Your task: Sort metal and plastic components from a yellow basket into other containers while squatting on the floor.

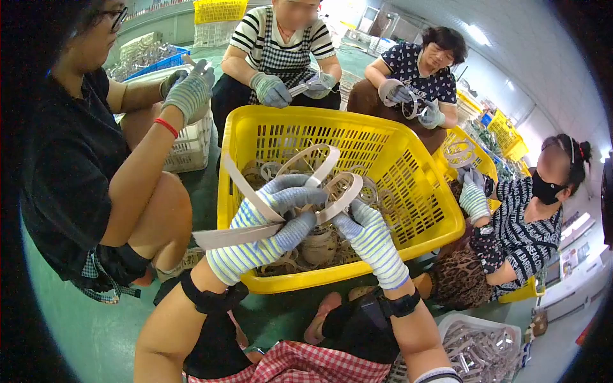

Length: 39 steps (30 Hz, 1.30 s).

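My left hand (290,196), in a striped glove with grey fingers, is closed around a stack of flat pale strips (233,237) whose ends stick out to the left. Curved pale bands (325,165) rise in loops above its fingers. With thumb and fingers my right hand (378,246), gloved alike, pinches a pale looped band (336,209) that reaches across to the left hand. Both hands are over the near side of a yellow slatted basket (357,271), which holds many similar pale and grey bands (319,247). The bands' exact kind is unclear.
Co-workers in striped gloves sit around the basket; two across from me hold bands (412,105). A person (70,172) crouches close on the left, another (523,217) on the right. A white crate of clear and pale bands (482,351) stands at lower right.
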Motion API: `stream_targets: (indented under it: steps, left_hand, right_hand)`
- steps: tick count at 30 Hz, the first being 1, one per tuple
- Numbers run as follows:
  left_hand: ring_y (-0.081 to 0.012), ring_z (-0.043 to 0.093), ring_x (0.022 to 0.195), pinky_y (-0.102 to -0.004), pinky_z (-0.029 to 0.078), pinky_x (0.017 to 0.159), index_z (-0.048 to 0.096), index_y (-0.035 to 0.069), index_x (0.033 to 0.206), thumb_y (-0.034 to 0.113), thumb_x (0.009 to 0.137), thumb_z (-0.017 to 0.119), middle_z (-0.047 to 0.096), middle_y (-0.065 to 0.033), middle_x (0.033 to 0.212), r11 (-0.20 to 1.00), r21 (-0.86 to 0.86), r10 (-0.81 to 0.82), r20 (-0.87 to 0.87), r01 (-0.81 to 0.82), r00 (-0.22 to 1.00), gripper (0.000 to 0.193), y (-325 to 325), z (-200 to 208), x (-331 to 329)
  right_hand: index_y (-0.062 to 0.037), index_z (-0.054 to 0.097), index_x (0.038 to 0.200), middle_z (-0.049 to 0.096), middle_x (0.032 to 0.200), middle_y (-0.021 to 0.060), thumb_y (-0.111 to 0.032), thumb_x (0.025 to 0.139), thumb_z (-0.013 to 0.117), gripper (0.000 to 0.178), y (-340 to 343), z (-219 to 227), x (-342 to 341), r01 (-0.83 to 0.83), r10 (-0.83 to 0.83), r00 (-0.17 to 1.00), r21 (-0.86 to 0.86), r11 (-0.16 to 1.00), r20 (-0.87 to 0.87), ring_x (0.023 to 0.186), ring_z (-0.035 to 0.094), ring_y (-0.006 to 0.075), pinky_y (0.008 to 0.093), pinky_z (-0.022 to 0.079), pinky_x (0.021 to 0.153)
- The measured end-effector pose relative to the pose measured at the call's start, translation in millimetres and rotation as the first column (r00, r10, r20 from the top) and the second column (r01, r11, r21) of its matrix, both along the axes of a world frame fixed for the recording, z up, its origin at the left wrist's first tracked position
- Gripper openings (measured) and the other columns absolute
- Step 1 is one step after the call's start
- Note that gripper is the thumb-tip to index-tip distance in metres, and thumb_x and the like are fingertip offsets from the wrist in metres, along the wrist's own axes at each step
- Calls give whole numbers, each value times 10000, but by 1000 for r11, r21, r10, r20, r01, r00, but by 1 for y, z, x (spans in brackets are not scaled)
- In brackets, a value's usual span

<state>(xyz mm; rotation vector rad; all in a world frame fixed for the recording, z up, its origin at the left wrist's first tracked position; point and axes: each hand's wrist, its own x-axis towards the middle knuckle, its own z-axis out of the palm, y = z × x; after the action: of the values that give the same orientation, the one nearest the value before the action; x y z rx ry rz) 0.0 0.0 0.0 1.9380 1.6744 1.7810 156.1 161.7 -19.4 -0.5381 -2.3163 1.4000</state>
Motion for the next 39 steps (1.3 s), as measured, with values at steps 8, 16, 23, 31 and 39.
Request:
stream_targets:
  steps: [8,16,23,31,39]
  left_hand:
    - [-223,595,988,-322,477,815,550,74,1204,1,799,587,552,-140,1206,999,40,28,-61,-26,998,413,6,-3,4]
    - [-87,522,814,-219,449,692,412,33,1329,150,761,717,539,-67,1177,996,-27,82,500,-79,862,655,10,-2,4]
    - [-65,539,785,-214,463,674,401,56,1339,44,769,683,555,-59,1181,997,21,46,596,-73,802,635,18,-14,13]
    - [-30,501,683,-190,440,603,472,64,1299,40,772,663,577,-41,1143,989,-40,141,535,-141,833,561,12,1,11]
    - [-28,491,693,-192,435,635,450,75,1329,44,786,644,577,-18,1079,985,-157,145,554,-68,820,578,12,0,2]
  right_hand:
    - [-11,617,1030,627,814,30,-263,890,599,289,-6,17,7,46,-51,999,-284,958,-12,712,535,71,217,442,635]
    - [-82,585,869,486,591,-40,-306,886,611,226,1,19,10,-71,32,996,-564,823,-80,461,391,43,197,284,414]
    - [-83,571,944,477,635,-30,-292,876,637,229,-7,16,5,-229,43,969,-810,540,-245,449,358,52,203,267,409]
    - [-84,577,915,538,664,-15,-327,860,641,257,-6,13,0,31,-133,965,-402,915,-228,486,434,58,199,335,445]
    - [-92,582,904,567,673,-11,-347,848,658,272,-4,13,4,-33,-43,991,-554,832,-124,474,441,52,199,341,444]
